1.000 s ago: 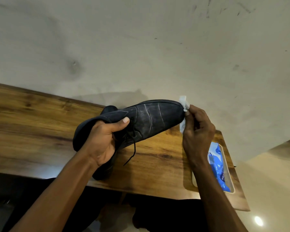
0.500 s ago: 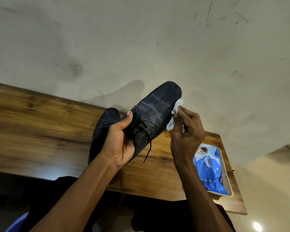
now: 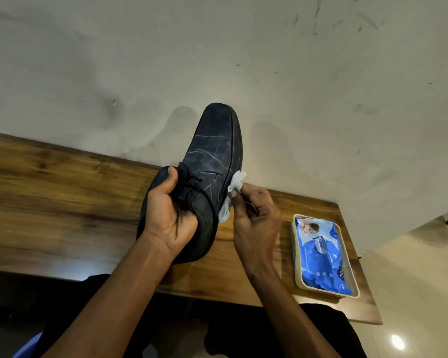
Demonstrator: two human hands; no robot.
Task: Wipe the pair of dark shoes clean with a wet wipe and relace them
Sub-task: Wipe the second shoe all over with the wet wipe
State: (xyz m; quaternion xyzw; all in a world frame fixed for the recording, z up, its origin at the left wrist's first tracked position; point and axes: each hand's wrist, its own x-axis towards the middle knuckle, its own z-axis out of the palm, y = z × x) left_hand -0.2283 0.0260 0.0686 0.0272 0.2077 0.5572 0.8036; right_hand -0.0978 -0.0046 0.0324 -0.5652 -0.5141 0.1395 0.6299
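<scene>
A dark scuffed shoe (image 3: pixel 212 151) with pale scratch marks is held up above the wooden table (image 3: pixel 62 192), toe pointing up toward the wall. My left hand (image 3: pixel 168 215) grips it around the lace area, thumb on the tongue side. A thin black lace (image 3: pixel 207 200) hangs down across the upper. My right hand (image 3: pixel 254 215) pinches a crumpled white wet wipe (image 3: pixel 232 195) against the shoe's right side, by the sole edge. A second shoe is not visible.
A blue pack of wet wipes (image 3: pixel 321 254) lies in a cream tray (image 3: pixel 296 257) at the table's right end. A stained pale wall (image 3: pixel 217 60) stands directly behind the table. My dark-clothed legs are below the front edge.
The left hand has turned the shoe from lying sideways to toe-up. The right hand with the wipe has slid from the toe tip down the shoe's right side toward the middle.
</scene>
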